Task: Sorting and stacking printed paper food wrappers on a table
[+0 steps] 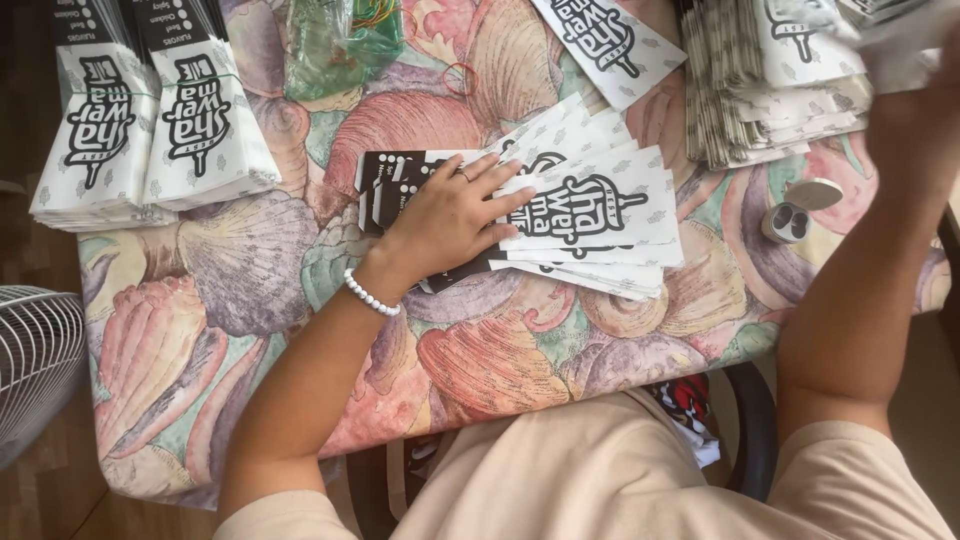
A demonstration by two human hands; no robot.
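Observation:
My left hand (455, 215) lies flat, fingers spread, on a fanned stack of white and black printed paper sleeves (600, 215) in the middle of the table; a white bead bracelet sits on the wrist. My right hand (915, 95) reaches up to the far right corner, blurred, at a tall pile of the same paper sleeves (770, 90). Its fingers touch a sleeve at the top edge, and whether they grip it is unclear.
The table wears a shell-patterned cloth (250, 270). Two bundled sleeve stacks (150, 120) lie at the far left. A green plastic bag with rubber bands (340, 40) sits at the top. An open white earbud case (790, 215) rests at right. A white fan (35, 350) stands beside the table's left edge.

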